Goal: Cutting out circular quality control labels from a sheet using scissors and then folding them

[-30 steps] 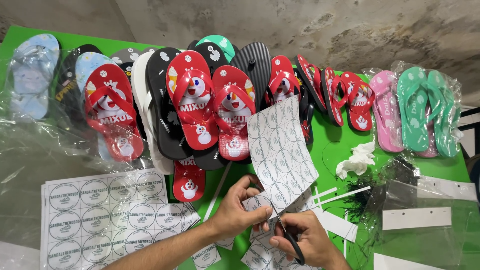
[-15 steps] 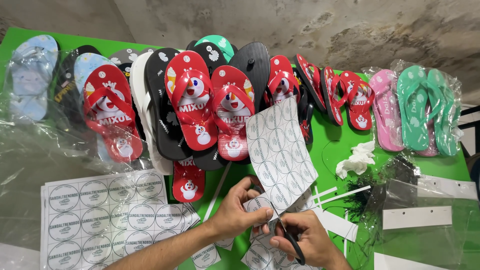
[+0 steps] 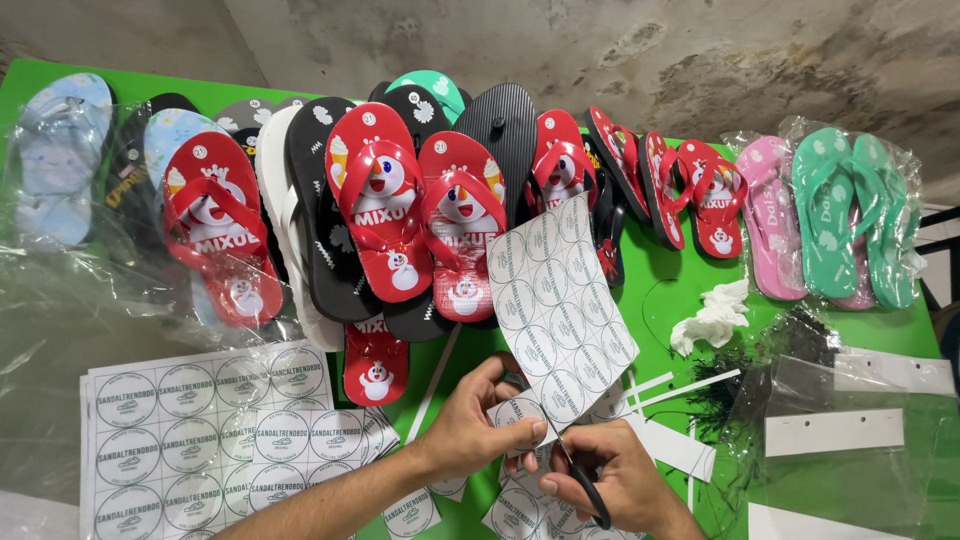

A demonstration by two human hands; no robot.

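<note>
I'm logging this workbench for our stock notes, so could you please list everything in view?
Table: one, green, under everything.
Red flip-flops with snowman print: several, across the middle and right of the row.
Black flip-flops: a few, tucked among the red ones.
Pale blue flip-flops: one bagged pair, far left.
Pink flip-flop: one showing, bagged, right.
Mint green flip-flops: one bagged pair, far right.
Label sheets: a stack, white with round labels, bottom left.
Held label sheet: one, white, raised at centre.
Scissors: one pair, black handles, cutting the held sheet.
Crumpled white paper: one piece, right of centre.
Clear bags with white header cards: several, bottom right.
Left hand: grips the held sheet's lower edge.
Right hand: works the scissors.
</note>
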